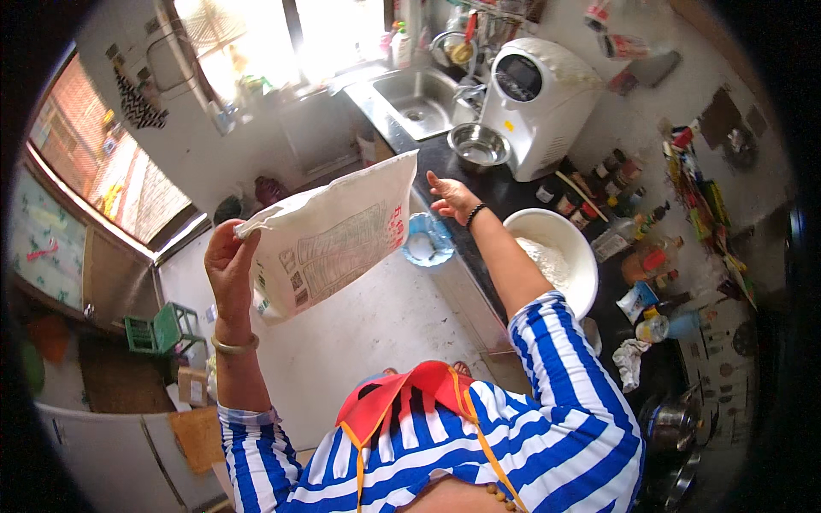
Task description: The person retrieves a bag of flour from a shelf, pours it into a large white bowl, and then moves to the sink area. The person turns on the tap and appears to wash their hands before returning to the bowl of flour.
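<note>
My left hand (232, 256) pinches one corner of a white printed sack (340, 231), which hangs stretched out over the floor in front of me. The sack looks flat and bears printing. Beside its far right edge, my right hand (454, 199) is held with fingers apart and nothing in it. Below and behind my right forearm, a white basin (580, 269) stands on the dark counter (497, 192), with white powder (545, 260) like flour inside it. Near the counter's edge, under the sack's right end, is a pale blue plastic-lined bin (428, 240).
A steel bowl (480, 145) sits before a white countertop appliance (545, 96), near the sink (417, 96). Several bottles (616, 186) line the counter by the wall. At left, a green stool (163, 330) stands on the floor. A pot (670, 423) is at lower right.
</note>
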`<state>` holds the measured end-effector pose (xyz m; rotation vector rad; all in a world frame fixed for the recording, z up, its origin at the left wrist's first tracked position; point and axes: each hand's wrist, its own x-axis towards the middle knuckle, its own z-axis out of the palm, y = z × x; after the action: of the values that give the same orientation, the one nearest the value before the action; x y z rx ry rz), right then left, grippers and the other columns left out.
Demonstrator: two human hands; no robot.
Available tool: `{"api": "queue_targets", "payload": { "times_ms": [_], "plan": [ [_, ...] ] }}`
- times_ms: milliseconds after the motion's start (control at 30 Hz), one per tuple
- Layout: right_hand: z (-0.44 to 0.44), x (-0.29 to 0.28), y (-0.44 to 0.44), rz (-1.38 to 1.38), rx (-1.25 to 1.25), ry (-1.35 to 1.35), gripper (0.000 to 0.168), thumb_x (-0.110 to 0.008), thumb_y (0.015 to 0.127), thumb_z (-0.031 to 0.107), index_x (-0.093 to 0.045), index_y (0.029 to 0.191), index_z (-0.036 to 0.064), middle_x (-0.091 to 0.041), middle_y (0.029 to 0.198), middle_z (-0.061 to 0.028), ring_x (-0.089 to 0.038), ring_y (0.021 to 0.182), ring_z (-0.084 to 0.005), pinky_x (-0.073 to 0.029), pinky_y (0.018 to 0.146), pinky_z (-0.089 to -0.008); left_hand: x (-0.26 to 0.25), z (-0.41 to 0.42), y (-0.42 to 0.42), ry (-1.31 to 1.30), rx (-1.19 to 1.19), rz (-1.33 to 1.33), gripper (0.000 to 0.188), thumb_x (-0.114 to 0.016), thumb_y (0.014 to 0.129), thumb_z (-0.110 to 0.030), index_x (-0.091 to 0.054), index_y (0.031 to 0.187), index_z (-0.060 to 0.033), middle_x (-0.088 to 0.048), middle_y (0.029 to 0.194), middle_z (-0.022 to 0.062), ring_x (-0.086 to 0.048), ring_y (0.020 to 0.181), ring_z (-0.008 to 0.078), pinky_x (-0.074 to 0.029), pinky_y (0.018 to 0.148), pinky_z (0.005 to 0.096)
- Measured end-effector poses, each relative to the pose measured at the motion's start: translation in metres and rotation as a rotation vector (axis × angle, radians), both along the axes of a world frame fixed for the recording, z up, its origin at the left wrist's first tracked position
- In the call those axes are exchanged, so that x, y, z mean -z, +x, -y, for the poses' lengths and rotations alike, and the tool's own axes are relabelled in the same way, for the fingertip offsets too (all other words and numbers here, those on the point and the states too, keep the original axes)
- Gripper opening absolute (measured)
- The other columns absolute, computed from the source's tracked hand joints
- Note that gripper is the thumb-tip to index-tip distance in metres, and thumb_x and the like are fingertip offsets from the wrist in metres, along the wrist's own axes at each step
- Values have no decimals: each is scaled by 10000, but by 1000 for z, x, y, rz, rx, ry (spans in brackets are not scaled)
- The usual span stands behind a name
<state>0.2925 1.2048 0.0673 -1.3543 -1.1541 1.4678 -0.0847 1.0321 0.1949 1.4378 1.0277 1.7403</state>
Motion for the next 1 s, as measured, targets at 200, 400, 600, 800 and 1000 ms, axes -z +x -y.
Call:
{"api": "queue_targets", "payload": {
  "times_ms": [200,400,600,800,1000],
  "plan": [
    [-27,24,-123,-317,-219,-44,459,-733,697,521,-560,845,122,-542,720,29,-498,547,-83,-390,499,-220,58,45,-75,-91,-185,120,163,-664,825,-100,-601,975,-92,-595,804,-63,-454,637,5,-292,511,163],
    [-28,2,-194,-315,-439,81,259,-781,729,255,-565,744,113,-524,627,38,-484,504,-47,-386,450,-186,122,113,-124,-286,-434,114,255,-667,815,-77,-573,1051,-78,-580,859,-47,-480,696,29,-356,558,178],
    [20,-43,-280,-81,-609,570,175,-745,748,146,-615,826,59,-595,658,-5,-568,563,-104,-451,506,-247,247,182,-171,-576,-453,144,385,-635,776,60,-538,1134,-44,-578,1019,33,-588,824,107,-514,661,236],
    [80,26,-325,461,-632,1045,68,-637,772,114,-599,778,58,-589,770,-136,-581,742,-339,-484,646,-386,339,179,-122,-1058,-763,-482,509,-737,700,-15,-519,1156,41,-499,1204,145,-528,1083,259,-555,724,291],
    [46,127,-333,629,-743,759,53,-591,778,112,-606,763,64,-590,849,-129,-587,818,-316,-488,700,-389,363,225,-77,-1144,-367,309,333,-704,739,-62,-591,1035,39,-635,903,123,-642,713,195,-544,569,291]
  ]
}}
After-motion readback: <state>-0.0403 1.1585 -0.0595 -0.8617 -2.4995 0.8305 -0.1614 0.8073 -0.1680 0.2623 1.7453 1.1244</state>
